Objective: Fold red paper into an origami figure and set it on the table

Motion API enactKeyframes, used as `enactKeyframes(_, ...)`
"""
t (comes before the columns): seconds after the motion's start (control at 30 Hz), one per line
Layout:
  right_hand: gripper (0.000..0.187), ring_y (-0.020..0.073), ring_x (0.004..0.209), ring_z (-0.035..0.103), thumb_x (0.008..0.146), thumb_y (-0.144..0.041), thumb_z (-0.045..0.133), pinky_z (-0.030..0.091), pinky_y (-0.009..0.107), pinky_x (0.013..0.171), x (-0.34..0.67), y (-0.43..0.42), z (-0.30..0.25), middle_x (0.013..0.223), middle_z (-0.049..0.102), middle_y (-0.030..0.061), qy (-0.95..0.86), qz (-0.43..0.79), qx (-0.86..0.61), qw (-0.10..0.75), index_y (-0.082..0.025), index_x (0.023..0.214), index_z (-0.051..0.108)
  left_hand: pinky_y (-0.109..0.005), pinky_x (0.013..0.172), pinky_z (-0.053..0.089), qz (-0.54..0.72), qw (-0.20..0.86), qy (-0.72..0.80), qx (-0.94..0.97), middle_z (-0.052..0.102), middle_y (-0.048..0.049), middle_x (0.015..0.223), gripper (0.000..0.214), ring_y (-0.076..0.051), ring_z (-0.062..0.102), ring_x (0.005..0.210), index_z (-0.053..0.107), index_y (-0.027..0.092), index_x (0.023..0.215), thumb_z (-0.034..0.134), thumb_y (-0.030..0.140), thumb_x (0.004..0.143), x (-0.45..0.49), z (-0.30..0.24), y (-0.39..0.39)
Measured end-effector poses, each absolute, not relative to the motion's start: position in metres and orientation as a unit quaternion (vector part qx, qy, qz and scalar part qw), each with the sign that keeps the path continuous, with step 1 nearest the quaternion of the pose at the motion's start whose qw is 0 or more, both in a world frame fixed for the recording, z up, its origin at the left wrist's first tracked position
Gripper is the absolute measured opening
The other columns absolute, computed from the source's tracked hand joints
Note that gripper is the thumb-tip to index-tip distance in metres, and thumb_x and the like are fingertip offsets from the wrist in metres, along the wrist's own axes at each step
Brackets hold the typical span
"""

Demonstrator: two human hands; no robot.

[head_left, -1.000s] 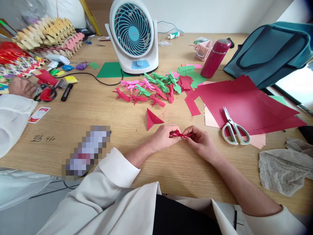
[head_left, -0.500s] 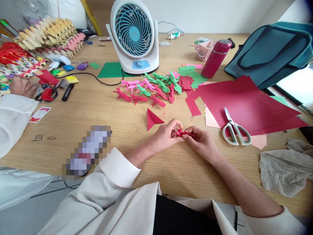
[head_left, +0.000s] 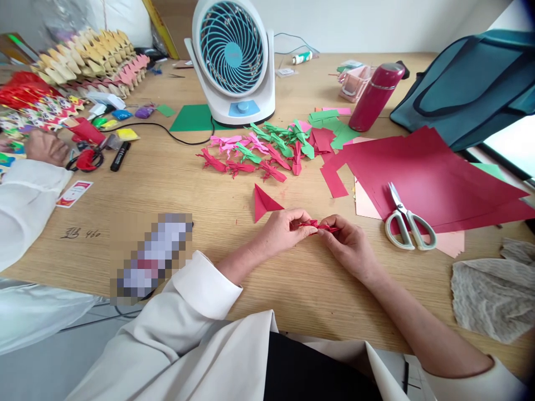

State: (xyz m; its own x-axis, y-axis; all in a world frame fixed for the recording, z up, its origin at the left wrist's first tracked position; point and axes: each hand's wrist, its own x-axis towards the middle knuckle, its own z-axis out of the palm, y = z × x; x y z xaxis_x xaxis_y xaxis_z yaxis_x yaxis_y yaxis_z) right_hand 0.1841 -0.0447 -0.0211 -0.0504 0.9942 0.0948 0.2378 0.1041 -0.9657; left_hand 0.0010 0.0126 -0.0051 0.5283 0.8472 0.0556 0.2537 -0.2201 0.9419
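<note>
My left hand [head_left: 281, 230] and my right hand [head_left: 350, 246] meet near the front middle of the wooden table [head_left: 179, 184]. Both pinch a small folded red paper figure [head_left: 316, 225] just above the tabletop, the left at one end and the right at the other. A folded red paper triangle [head_left: 263, 203] lies just behind my left hand. Farther back is a heap of several finished paper figures [head_left: 261, 150] in red, pink and green.
Red paper sheets [head_left: 422, 172] with white-handled scissors [head_left: 407, 220] lie to the right, beside a grey cloth [head_left: 493, 295]. A white-and-blue desk fan [head_left: 234, 61], a maroon bottle [head_left: 374, 97] and a teal bag [head_left: 468, 89] stand behind. Another person's hand [head_left: 45, 147] rests at far left.
My fingers have shifted on the red paper figure, pulling it a little flatter between the two hands. The view has drifted slightly; the other person's hand stays put.
</note>
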Motion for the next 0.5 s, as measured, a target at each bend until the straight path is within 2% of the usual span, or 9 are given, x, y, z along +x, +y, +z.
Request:
enactKeyframes(0.3, 0.016, 0.0159, 0.071, 0.057, 0.093, -0.037, 0.062, 0.045, 0.029, 0.062, 0.1841, -0.0453, -0.0216, 0.079, 0.065, 0.0018, -0.591, 0.439, -0.516, 0.437, -0.021, 0.092, 0.062, -0.021, 0.057, 0.035, 0.3, 0.462, 0.388, 0.739, 0.06, 0.003, 0.067, 0.021, -0.009, 0.047, 0.061, 0.063, 0.015, 0.073, 0.072, 0.033, 0.081, 0.0005, -0.0055, 0.0138)
enactKeyframes(0.5, 0.018, 0.0165, 0.069, 0.055, 0.093, -0.039, 0.062, 0.044, 0.029, 0.062, 0.1851, -0.0443, -0.0255, 0.078, 0.063, 0.0017, -0.594, 0.423, -0.522, 0.442, -0.022, 0.091, 0.061, -0.02, 0.058, 0.036, 0.301, 0.516, 0.376, 0.709, 0.058, 0.0039, 0.068, 0.024, -0.009, 0.047, 0.062, 0.062, 0.015, 0.075, 0.072, 0.036, 0.08, 0.0008, -0.0036, 0.0122)
